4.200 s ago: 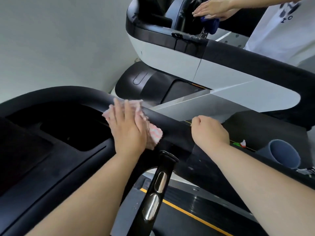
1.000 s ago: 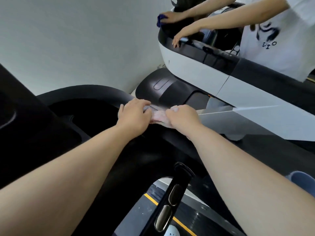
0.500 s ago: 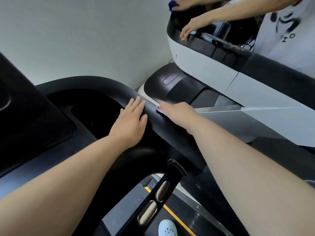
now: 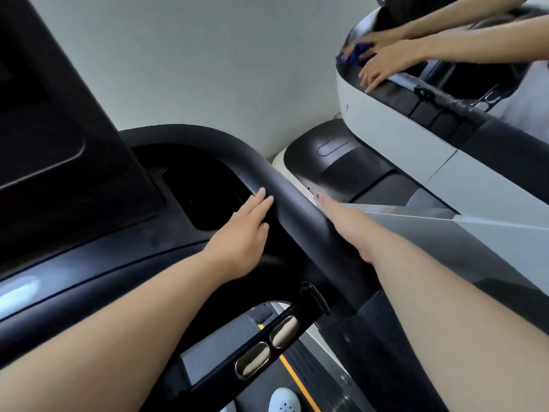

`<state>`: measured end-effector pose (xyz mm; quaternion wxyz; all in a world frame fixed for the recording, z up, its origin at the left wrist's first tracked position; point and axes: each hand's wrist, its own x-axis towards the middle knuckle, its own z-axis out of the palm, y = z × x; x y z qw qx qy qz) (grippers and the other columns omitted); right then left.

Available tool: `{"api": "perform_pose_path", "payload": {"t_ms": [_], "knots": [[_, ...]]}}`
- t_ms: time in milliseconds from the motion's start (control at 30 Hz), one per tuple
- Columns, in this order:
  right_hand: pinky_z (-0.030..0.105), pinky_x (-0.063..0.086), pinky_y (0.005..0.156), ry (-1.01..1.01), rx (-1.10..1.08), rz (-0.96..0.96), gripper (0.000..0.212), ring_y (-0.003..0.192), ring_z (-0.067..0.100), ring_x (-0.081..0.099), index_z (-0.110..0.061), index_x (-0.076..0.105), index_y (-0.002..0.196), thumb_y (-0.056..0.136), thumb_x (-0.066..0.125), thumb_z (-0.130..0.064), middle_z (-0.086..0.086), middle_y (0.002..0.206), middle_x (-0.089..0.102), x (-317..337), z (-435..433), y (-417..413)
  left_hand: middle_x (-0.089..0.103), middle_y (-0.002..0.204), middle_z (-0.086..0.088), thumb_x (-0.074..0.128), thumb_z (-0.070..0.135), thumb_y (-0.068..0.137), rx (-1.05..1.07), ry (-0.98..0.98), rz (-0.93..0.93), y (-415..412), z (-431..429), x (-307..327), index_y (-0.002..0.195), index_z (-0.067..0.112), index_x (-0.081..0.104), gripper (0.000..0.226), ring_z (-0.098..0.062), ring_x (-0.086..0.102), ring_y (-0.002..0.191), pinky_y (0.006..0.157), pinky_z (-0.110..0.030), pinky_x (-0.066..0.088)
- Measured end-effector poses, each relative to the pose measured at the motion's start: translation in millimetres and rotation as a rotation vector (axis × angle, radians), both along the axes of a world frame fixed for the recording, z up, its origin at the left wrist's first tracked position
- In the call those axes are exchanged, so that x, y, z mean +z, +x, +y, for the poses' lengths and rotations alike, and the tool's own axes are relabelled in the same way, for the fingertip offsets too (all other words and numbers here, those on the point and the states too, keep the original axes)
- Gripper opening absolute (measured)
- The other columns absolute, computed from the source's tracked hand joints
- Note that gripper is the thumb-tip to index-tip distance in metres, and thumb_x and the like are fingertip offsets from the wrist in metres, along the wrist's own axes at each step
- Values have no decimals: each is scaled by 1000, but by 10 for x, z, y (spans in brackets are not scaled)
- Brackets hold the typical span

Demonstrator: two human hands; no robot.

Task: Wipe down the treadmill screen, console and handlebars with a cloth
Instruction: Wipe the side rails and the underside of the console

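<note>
Two hands on my feed, both at the curved handlebar (image 4: 285, 191) along the right edge of the console (image 4: 89, 254).

Far left: dark screen (image 4: 44, 114), upright at the console's left end. A deep tray recess (image 4: 205, 200) sits between it and the bar.

Left hand (image 4: 246, 233): released, fingers straight and together. Fingertips touch the bar's inner side above the recess. It holds nothing.

Right hand (image 4: 341, 221): lies flat along the bar's outer side, fingers stretched forward, not clenched. The palm is hidden behind the bar, so I cannot tell whether anything is pressed under it. The cloth I cannot make out from this view.

Below the hands: a black grip (image 4: 309, 307) with two oval metal pads (image 4: 252, 359) slants down from the bar's near end. A pale shoe (image 4: 283, 401) shows at the bottom edge.

Far right: a second treadmill (image 4: 401, 135), white-sided, well apart from mine. At its top edge another person's hands (image 4: 383, 66) rest on it, one over a blue rag (image 4: 353, 55).
</note>
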<state>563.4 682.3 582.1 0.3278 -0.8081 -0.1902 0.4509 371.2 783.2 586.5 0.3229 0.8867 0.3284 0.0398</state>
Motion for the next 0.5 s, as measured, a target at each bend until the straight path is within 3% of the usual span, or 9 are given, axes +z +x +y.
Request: {"api": "perform_pose_path", "payload": {"t_ms": [67, 133, 200, 267, 333, 433, 500], "knots": [[31, 25, 111, -125, 10, 84, 88, 134, 21, 40, -27, 48, 139, 71, 46, -82, -8, 144, 44, -192, -393, 130, 9, 159, 16, 37, 19, 101, 54, -12, -11, -123, -21, 23, 151, 26, 25, 52, -4, 14, 145, 111, -17, 11], [35, 31, 111, -194, -22, 26, 82, 130, 24, 45, -20, 56, 131, 73, 50, -78, -4, 139, 49, -216, -532, 157, 19, 158, 13, 38, 19, 100, 96, 7, -16, -196, -56, 63, 148, 28, 32, 49, -7, 21, 143, 111, -20, 17], [35, 44, 93, -88, -90, -146, 63, 109, 27, 57, -17, 66, 109, 78, 53, -70, 2, 119, 63, -85, -362, 70, 31, 153, 11, 39, 18, 99, 123, 21, -45, -249, -99, 124, 144, 28, 38, 46, -7, 29, 139, 111, -21, 22], [32, 44, 72, 92, -59, -312, 50, 79, 26, 56, -18, 60, 76, 84, 45, -65, 2, 83, 63, 254, 16, -182, 43, 144, 13, 41, 19, 98, 205, 5, -107, -327, -99, 228, 140, 29, 44, 43, -6, 41, 131, 107, -21, 30], [33, 43, 70, 263, 56, -469, 49, 76, 25, 55, -19, 55, 69, 91, 37, -59, 2, 75, 60, 586, 398, -550, 53, 133, 14, 44, 23, 98, 341, -78, -191, -442, -56, 351, 136, 31, 49, 39, -5, 52, 120, 103, -22, 36], [31, 41, 66, 516, 188, -384, 51, 68, 17, 55, -21, 54, 67, 92, 37, -63, -6, 66, 60, 853, 790, -1249, 64, 120, 7, 46, 33, 99, 554, -521, -447, -754, 73, 615, 135, 27, 51, 36, -11, 64, 106, 97, -34, 49], [30, 44, 65, 544, 266, -98, 52, 56, 7, 53, -26, 63, 72, 90, 37, -67, -12, 59, 60, 911, 956, -1760, 70, 112, -2, 43, 45, 98, 592, -811, -566, -1101, 134, 816, 128, 24, 57, 39, -18, 69, 99, 90, -37, 53]]}}
